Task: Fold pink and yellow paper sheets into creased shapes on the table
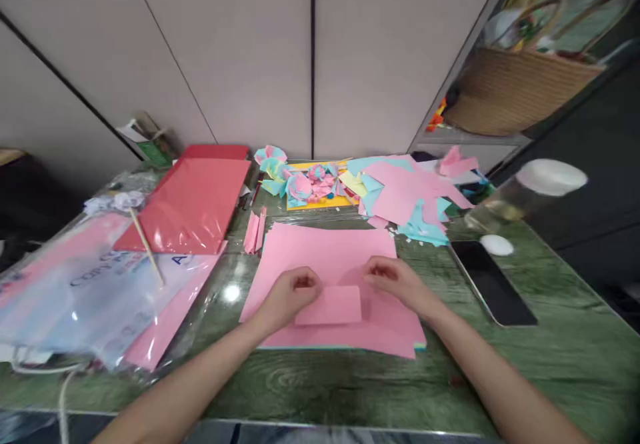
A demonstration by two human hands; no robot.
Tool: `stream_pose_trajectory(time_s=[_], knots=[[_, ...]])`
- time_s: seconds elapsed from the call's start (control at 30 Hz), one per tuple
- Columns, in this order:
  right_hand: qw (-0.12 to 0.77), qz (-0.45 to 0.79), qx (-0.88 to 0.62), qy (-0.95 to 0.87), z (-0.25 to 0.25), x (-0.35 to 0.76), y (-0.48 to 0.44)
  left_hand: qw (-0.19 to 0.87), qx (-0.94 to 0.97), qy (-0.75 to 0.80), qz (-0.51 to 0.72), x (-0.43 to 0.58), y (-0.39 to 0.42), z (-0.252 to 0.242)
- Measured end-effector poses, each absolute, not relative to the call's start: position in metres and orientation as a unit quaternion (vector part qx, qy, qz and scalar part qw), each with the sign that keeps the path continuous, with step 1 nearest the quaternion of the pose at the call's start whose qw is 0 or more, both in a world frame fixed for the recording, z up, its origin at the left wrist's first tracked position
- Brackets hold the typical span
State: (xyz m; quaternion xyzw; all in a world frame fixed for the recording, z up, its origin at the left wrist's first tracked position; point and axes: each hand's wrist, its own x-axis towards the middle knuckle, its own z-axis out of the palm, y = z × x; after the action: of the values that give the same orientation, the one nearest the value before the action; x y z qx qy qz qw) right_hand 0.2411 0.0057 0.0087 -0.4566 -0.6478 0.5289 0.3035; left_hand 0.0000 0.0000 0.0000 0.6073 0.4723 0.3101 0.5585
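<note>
1. The small pink paper (343, 305) lies flat on a stack of pink sheets (300, 251), nearer the stack's front edge than its back; the stack sits near the middle of the front edge of the green table (575, 297).
2. The left hand (303, 289) has thumb and fingers closed on the small paper's far left corner, covering that corner.
3. The right hand (389, 277) is half curled just beyond the paper's right end, apart from it; nothing shows in its grasp, and whether thumb and fingertips meet I cannot tell.
4. Folded pink strips (255, 231) lie just beside the stack's far left corner.
5. Toward the back edge, paper flowers (300, 187) rest on and beside a yellow sheet (320, 205); pink and blue scraps (395, 194) spread right of them, close behind the stack's far right corner.
6. Along the left edge lie a red packet (195, 197) and a clear plastic bag (100, 297), a stick (147, 247) slanting over the bag; a white cable (64, 404) hangs at the front left corner.
7. Near the right edge, a dark phone (493, 284) lies beyond the right forearm, with a white oval thing (497, 245) and a clear container (505, 201) behind it.
</note>
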Motion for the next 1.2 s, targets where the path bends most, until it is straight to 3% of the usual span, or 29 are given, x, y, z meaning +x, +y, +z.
stream_pose_trajectory(time_s=[0.77,1.2], knots=[[0.291,0.540,-0.469,-0.636,0.004,0.197,-0.026,0.582,0.614,0.448,0.288,0.016,-0.025,-0.004],[0.322,0.535,-0.477,-0.619,-0.002,0.221,-0.004,0.606,0.553,0.459,0.341,-0.002,-0.001,0.005]])
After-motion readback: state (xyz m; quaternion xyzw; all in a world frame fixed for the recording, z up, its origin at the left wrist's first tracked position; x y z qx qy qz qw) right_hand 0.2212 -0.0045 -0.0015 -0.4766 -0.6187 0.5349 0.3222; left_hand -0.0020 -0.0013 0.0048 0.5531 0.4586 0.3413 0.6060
